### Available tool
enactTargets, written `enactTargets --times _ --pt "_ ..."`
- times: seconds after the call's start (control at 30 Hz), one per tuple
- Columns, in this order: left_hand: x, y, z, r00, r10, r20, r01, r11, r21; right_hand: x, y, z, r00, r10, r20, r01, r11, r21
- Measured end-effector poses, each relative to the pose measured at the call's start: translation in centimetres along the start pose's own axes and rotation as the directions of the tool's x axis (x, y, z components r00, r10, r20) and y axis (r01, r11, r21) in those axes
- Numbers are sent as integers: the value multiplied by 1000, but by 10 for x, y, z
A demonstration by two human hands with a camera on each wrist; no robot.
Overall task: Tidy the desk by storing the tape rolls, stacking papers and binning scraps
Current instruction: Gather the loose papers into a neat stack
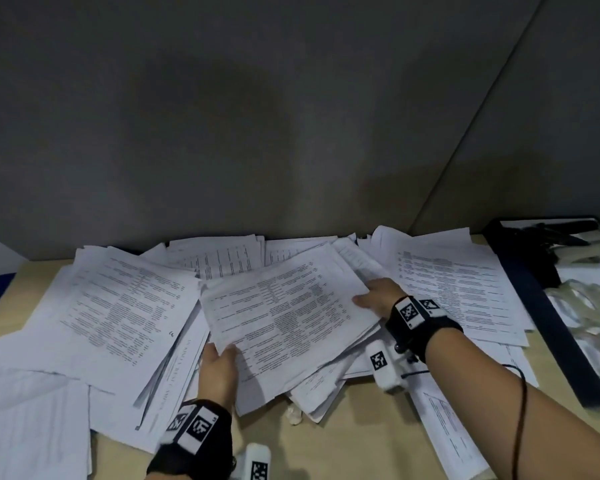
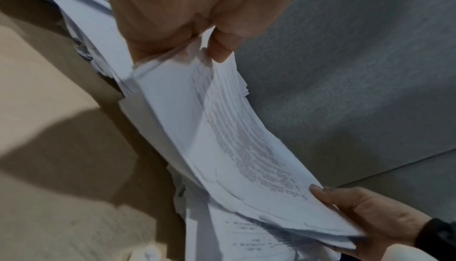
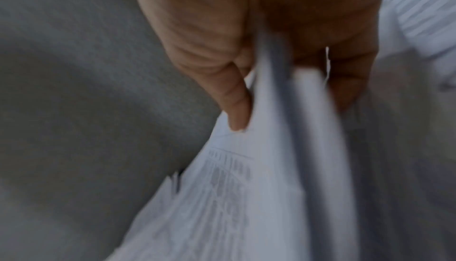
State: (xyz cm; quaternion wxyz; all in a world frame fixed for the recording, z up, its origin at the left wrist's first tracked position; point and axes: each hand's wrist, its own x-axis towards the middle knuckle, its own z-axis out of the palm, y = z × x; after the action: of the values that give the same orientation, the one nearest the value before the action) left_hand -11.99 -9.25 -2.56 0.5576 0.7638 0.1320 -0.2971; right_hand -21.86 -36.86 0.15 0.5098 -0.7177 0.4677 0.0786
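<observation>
Step in hand, as judged: gathering loose sheets into one stack. The held bundle of papers (image 1: 284, 306) is the landmark for what follows.

The left hand (image 1: 219, 368) pinches the bundle's near-left corner, thumb on top and fingers beneath. The right hand (image 1: 378, 297) grips the far-right edge, thumb over the top sheet; the right wrist view is blurred, but sheets show between thumb and fingers. The bundle is raised slightly and sags between the two grips, its lower sheets fanned out unevenly.

Around the bundle, loose papers (image 1: 125, 299) cover the surface (image 1: 357, 434) on the left, behind and on the right. A crumpled scrap (image 1: 294, 415) lies on the surface just in front of the bundle. A dark tray (image 1: 534, 292) stands well to its right. No tape rolls can be identified.

Recommendation: keep both grips firm, turn the bundle on edge and tap it on bare surface in front to square the sheets, then lay it flat. Risk: the lower fanned sheets appear loosely caught and may slip out if the bundle is tilted quickly.
</observation>
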Motion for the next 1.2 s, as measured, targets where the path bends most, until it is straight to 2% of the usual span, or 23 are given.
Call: enactTargets --times 0.07,0.17,0.23,0.33,0.4,0.53,0.67,0.87,0.93,1.0,1.03,1.1,1.2 --pt "5 -3 2 999 -18 31 19 1000 -7 3 -8 -6 1000 1 8 0 998 -62" --pt "4 -9 8 997 -44 70 43 999 23 8 -22 -28 994 -1 -108 -20 981 -194" --pt "-3 -11 13 996 -51 71 47 997 66 14 -29 -42 990 -5 -138 -34 960 -276" --pt "-9 -16 22 993 -92 79 86 993 80 28 -24 -48 999 29 -15 -33 913 -406" --pt "-9 -20 26 993 -96 74 92 994 63 33 -20 -48 999 31 17 -20 891 -454" --pt "-9 -20 32 993 -75 87 78 997 -24 36 -13 -40 999 -30 -20 19 906 -423" --pt "-8 -16 37 994 -69 82 75 995 -66 33 -11 -33 1000 -2 -4 0 915 -404" --pt "-7 -13 38 981 -156 112 167 981 -100 46 -15 -49 998 41 -39 -52 942 -333" --pt "-9 -9 42 982 -159 104 170 979 -110 52 -15 -47 998 -2 -55 -17 939 -343" --pt "-9 -5 44 981 -169 97 182 974 -135 51 -17 -41 999 -47 -11 42 967 -253" --pt "-11 -2 46 979 -175 104 190 970 -155 47 -20 -40 999 -43 17 45 989 -140" --pt "-11 2 50 976 -182 123 204 958 -203 46 -18 -41 999 -34 34 35 999 -19" --pt "-10 0 56 979 -161 126 179 972 -153 48 0 -41 998 -15 55 20 996 -89"
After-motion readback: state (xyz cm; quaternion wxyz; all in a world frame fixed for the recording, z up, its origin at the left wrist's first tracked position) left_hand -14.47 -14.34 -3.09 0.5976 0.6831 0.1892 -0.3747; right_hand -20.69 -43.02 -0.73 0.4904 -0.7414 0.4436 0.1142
